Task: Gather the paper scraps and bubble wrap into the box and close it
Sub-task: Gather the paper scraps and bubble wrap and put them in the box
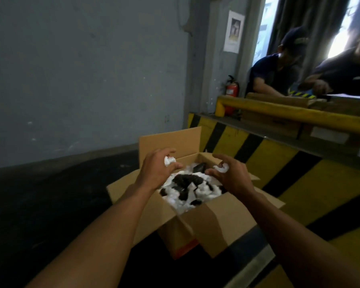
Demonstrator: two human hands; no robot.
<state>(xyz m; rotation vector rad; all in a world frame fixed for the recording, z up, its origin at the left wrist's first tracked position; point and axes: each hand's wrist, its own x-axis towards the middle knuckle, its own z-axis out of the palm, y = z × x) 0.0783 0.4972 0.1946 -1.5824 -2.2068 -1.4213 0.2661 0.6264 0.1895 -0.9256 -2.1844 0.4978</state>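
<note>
An open cardboard box [197, 225] stands on the dark floor with its flaps spread outward. It is filled with white paper scraps and dark crumpled pieces [187, 185]. Above its left side, my left hand [156, 167] grips a small white scrap [169, 161] in curled fingers. Over the right side my right hand [233, 175] holds another white scrap [222, 168] between thumb and fingers. Whether any of the filling is bubble wrap I cannot tell.
A grey wall [81, 69] rises behind the box. To the right runs a yellow and black striped barrier [279, 163] with a yellow rail [279, 109]. Two people [279, 71] lean at a counter beyond it. A red fire extinguisher [232, 90] stands by the wall.
</note>
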